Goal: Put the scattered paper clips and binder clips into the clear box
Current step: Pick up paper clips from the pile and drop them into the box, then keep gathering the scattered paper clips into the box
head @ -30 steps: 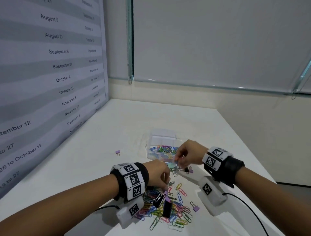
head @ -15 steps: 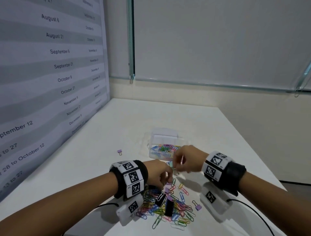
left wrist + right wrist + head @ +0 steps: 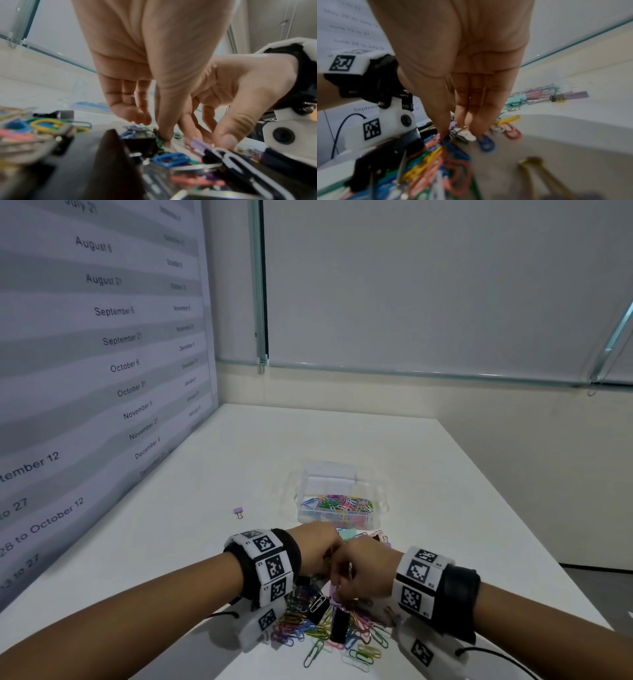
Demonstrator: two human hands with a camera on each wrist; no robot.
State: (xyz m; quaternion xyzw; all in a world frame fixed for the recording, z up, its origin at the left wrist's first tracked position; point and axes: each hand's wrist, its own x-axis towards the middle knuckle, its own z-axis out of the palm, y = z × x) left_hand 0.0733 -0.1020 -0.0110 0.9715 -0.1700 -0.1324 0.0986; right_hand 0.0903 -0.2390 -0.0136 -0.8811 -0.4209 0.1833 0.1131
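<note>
Both hands (image 3: 337,565) pinch multicoloured (glossy) paper clips (image 3: 329,628).

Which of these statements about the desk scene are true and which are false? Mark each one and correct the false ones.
1. The clear box already holds coloured paper clips. True.
2. A lid is shut over the clear box. False: it stands open, the clips showing from above.
3. A lone purple binder clip lies left of the box, apart from the pile. True.
4. Both hands are over the box. False: the left hand and right hand are down at the pile of clips nearer the person.
5. The pile contains black binder clips. True.
6. The table is black. False: it is white.
</note>
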